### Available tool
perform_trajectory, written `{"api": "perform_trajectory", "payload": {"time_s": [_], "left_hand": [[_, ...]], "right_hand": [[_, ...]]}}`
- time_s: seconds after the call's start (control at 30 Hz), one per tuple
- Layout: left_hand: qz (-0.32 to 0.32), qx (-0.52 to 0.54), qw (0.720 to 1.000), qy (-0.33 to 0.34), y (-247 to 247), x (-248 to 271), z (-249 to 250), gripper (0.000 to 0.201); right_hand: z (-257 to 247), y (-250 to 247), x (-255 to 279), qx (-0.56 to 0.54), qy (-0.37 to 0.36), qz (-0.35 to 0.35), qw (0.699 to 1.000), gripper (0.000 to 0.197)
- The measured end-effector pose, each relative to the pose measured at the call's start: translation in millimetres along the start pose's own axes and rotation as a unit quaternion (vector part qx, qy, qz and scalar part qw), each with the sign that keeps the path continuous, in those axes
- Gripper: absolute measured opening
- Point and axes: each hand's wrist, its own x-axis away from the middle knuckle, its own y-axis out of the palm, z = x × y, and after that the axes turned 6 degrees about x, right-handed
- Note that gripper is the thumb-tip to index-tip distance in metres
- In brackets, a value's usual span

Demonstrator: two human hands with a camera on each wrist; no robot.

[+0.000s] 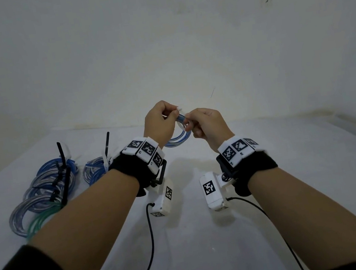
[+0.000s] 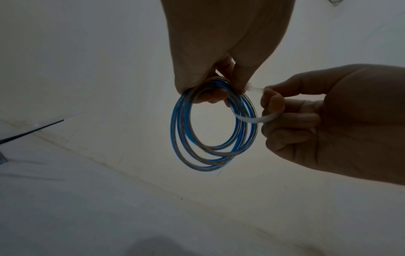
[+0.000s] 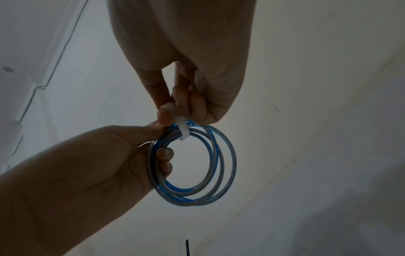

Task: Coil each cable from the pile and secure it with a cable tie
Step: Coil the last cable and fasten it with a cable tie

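Observation:
A small coil of blue-and-clear cable (image 1: 178, 139) hangs in the air above the white table (image 1: 293, 163). My left hand (image 1: 170, 115) grips the coil's top, with fingers curled through the ring (image 2: 174, 128). A white cable tie (image 2: 254, 120) loops round the strands near that grip. My right hand (image 1: 190, 123) pinches the tie and curls it over a finger. In the right wrist view the tie (image 3: 183, 129) crosses the top of the coil (image 3: 234, 161). Whether the tie's tail sits in its head is hidden by the fingers.
Several coiled cables bound with black ties (image 1: 49, 181) lie at the table's left. Another coil (image 1: 97, 168) with a white tie lies beside them, and a green cable (image 1: 43, 217) sits nearer me. A pale wall rises behind the table.

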Motion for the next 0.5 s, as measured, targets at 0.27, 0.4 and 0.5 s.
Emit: {"api": "perform_trajectory", "payload": {"time_s": [0.27,0.4,0.5], "left_hand": [[-0.004,-0.011,1.000,0.003,1.4,-0.1,-3.0,0.019],[-0.007,-0.014,1.000,0.002,2.6,0.2,-2.8,0.004],[-0.007,-0.014,1.000,0.001,2.7,0.9,-1.5,0.006]], "right_hand": [[4.3,-2.2,1.0,-0.008,0.004,-0.010,1.000,0.025],[5.0,-4.1,1.4,-0.006,0.006,-0.011,1.000,0.025],[5.3,-5.7,1.9,-0.009,0.006,-0.011,1.000,0.025]]}}
